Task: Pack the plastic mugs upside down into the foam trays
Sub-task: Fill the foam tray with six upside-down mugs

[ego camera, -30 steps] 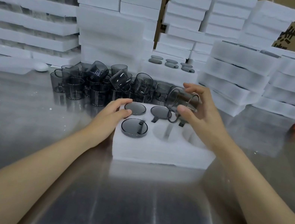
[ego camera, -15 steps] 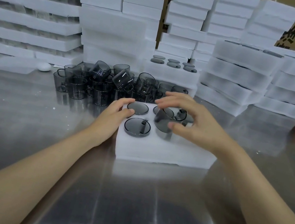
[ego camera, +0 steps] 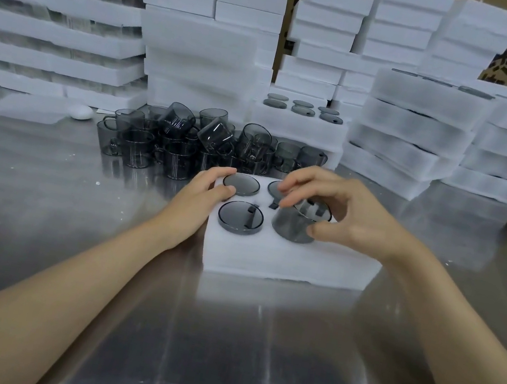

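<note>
I've got the foam tray [ego camera: 287,260] centre on the metal table [ego camera: 41,195], my left hand [ego camera: 199,202] on its left edge, my right hand [ego camera: 353,216] over its right half. Two inverted mugs sit sunk in the left pockets: front one [ego camera: 240,217], back one [ego camera: 241,184]. A third [ego camera: 275,187] is in the back middle pocket, partly hidden by my fingers. Right hand grips a mug [ego camera: 295,224] standing proud in the front middle pocket. Loose mug pile [ego camera: 193,140] lies behind-left of the tray. Behind that, a filled tray [ego camera: 298,122] atop a stack; more tray stacks [ego camera: 408,134] run along the back and right.
</note>
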